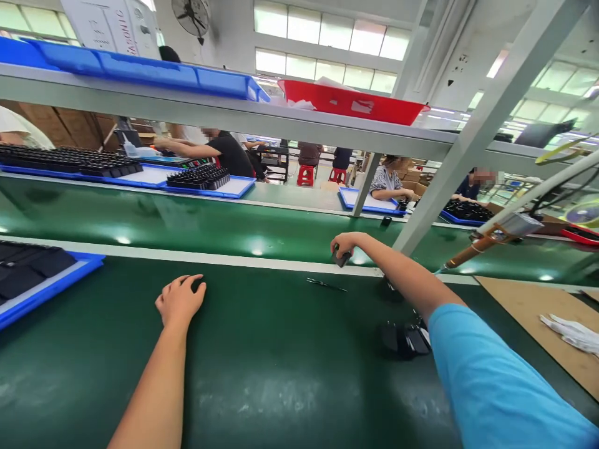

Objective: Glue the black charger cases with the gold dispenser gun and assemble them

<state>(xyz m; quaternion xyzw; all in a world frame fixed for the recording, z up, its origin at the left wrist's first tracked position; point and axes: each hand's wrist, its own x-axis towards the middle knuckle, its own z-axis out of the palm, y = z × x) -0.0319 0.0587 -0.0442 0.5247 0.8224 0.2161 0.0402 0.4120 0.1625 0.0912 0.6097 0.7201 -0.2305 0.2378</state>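
Note:
My right hand [347,242] reaches far forward over the white strip at the bench's back edge. Its fingers are closed on a small black box-like part [342,257]. On the green mat to the left rests my left hand [179,298], fingers bent and thumb apart. A dark patch shows between that thumb and forefinger; whether it is shadow or a small object is unclear. Tweezers [326,285] lie on the mat between the hands, closer to the right one. Several black parts [405,340] sit beneath my right arm, which partly covers them.
A blue tray [88,267] of black parts stands at left. White gloves [573,333] lie on brown board [528,312] at right, below a brown rod-shaped tool [472,251]. A slanted metal post [468,131] rises behind my right arm. Co-workers sit beyond the green belt [281,231].

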